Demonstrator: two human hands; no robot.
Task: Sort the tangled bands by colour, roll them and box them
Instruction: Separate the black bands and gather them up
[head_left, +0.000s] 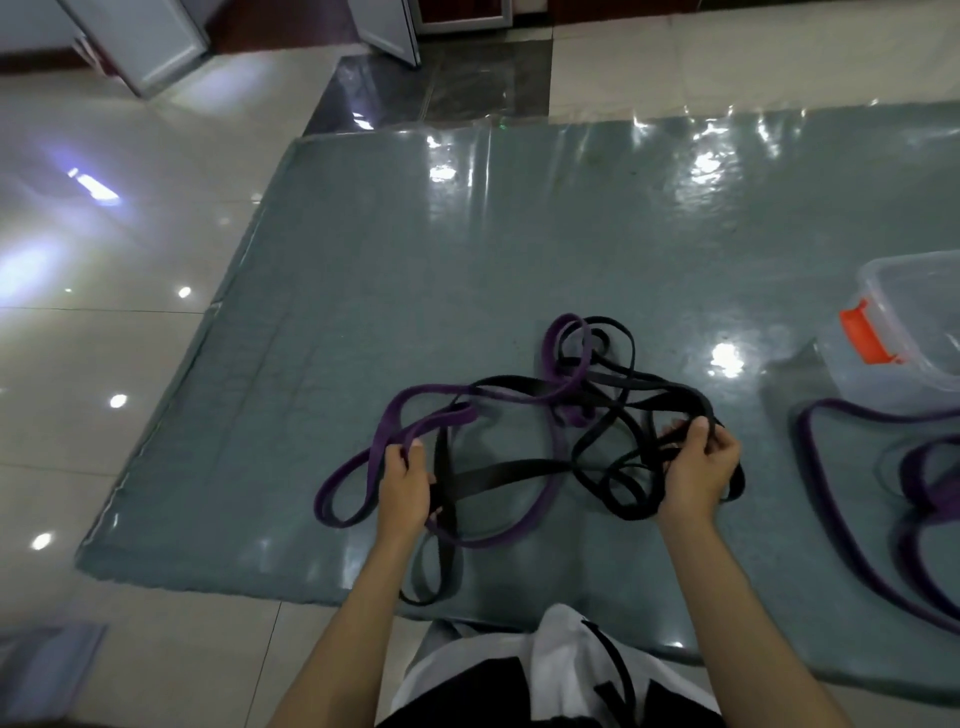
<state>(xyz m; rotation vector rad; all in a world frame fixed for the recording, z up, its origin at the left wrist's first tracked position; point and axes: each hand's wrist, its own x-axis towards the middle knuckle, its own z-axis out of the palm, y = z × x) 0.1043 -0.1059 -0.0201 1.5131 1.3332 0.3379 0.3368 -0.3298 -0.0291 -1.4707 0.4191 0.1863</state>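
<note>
Clothing: a white and black garment (566, 670) fills the bottom edge, nearest the camera.
Left hand (405, 480): its grip is clenched on a flat purple rubber band (363, 470) at the left of the tangle, thumb on top.
Right hand (698, 467): its grip is curled round a bunch of flat black rubber bands (613, 470) at the tangle's right side.
Tangle: purple and black loops lie crossed over each other between the hands on a shiny grey-green floor mat (415, 249).
Sorted bands: separate purple bands (852, 499) lie apart at the right edge.
Box: a clear plastic box with an orange latch (904, 332) sits on the mat, far right.
Floor: glossy pale floor tiles (104, 364) surround the mat.
</note>
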